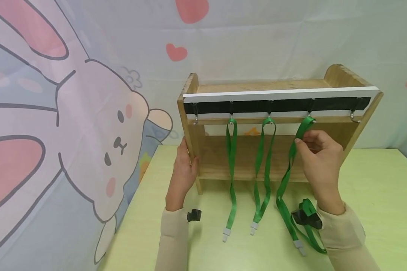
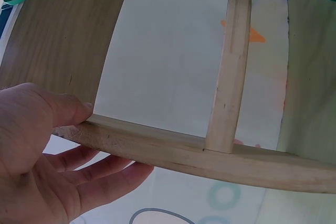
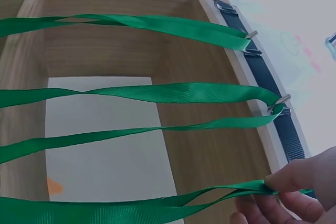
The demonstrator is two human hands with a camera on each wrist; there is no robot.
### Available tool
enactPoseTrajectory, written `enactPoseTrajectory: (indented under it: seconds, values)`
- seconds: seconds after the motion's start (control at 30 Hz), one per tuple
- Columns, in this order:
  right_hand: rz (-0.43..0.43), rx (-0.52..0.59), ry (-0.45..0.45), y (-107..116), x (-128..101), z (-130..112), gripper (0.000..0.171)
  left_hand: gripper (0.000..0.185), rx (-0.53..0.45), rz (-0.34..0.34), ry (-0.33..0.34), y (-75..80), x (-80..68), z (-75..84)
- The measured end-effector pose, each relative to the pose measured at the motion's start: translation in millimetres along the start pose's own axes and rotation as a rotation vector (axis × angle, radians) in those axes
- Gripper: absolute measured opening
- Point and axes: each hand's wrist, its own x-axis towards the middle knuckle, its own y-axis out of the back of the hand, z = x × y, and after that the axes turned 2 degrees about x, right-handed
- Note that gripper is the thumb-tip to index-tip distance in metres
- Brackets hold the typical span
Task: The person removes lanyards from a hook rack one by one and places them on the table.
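We are working at a small wooden rack (image 1: pixel 339 131) that stands on the pale green worktop (image 1: pixel 376 195), with a row of five metal hooks under its white and black front strip. Our left hand (image 1: pixel 184 165) wraps the rack's left side panel, thumb in front and fingers curled behind the wood, and the left wrist view shows that same grip around the frame's edge. Our right hand (image 1: pixel 320 158) pinches the third green lanyard (image 1: pixel 286 177) between thumb and fingertips just below the fourth hook (image 1: pixel 311 118), where the strap's loop meets the metal; the right wrist view shows the fingertips closed on the strap right beside the black strip, though we cannot tell whether the loop is fully seated. The first lanyard (image 1: pixel 231 165) hangs from the second hook and the second lanyard (image 1: pixel 266 165) from the third, both trailing down onto the worktop with their pale clips lying flat. The tail of the strap we are holding runs down to the worktop and curls near our right wrist, next to a black clip (image 1: pixel 306 218). We judge the hanging work to be past its midpoint: two straps are settled, one is at its hook, and the leftmost hook (image 1: pixel 195 119) and the rightmost hook (image 1: pixel 353 117) are bare.
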Motion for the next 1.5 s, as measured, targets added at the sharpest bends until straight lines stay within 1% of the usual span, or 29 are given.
enactPoseTrajectory:
  seconds: [0.17, 0.27, 0.4, 0.53, 0.7, 0.83, 0.87, 1.0, 1.13, 1.27, 1.5]
  values:
    - [0.024, 0.023, 0.007, 5, -3, -2, 0.002, 0.070, 0.000, -0.004, -0.001, -1.7, -1.2, -0.6]
    - [0.034, 0.021, 0.010, 8, -6, -1, 0.005, 0.070, 0.006, -0.002, 0.000, -2.6, -1.9, -1.4]
    - [0.027, 0.034, 0.004, 11, -9, 0, 0.004, 0.069, 0.020, 0.008, -0.006, -2.8, -2.1, -2.1]
    - [-0.002, 0.059, -0.025, 15, -12, 4, 0.004, 0.069, 0.022, 0.010, -0.003, -2.2, -2.1, -1.4]
    - [-0.044, 0.081, -0.103, 22, -15, 13, 0.004, 0.069, 0.015, 0.020, -0.015, -2.2, -2.6, -1.3]
    - [-0.086, 0.145, -0.165, 30, -17, 20, 0.006, 0.068, 0.019, 0.029, -0.024, -2.4, -2.0, -1.8]
    - [-0.098, 0.177, -0.180, 32, -18, 21, 0.007, 0.068, 0.021, 0.029, -0.025, -2.4, -1.8, -1.8]
    - [-0.149, 0.287, -0.212, 39, -21, 28, 0.011, 0.069, 0.025, 0.028, -0.031, -2.2, -0.4, -1.6]
    - [-0.193, 0.354, -0.249, 43, -24, 35, 0.013, 0.068, 0.029, 0.029, -0.027, -1.8, 1.0, -1.2]
    - [-0.230, 0.347, -0.272, 46, -27, 42, 0.014, 0.068, 0.022, 0.027, -0.021, -1.9, 1.9, -0.8]
    - [-0.293, 0.250, -0.263, 54, -33, 53, 0.012, 0.068, 0.022, 0.025, -0.017, -4.1, 0.7, -2.0]
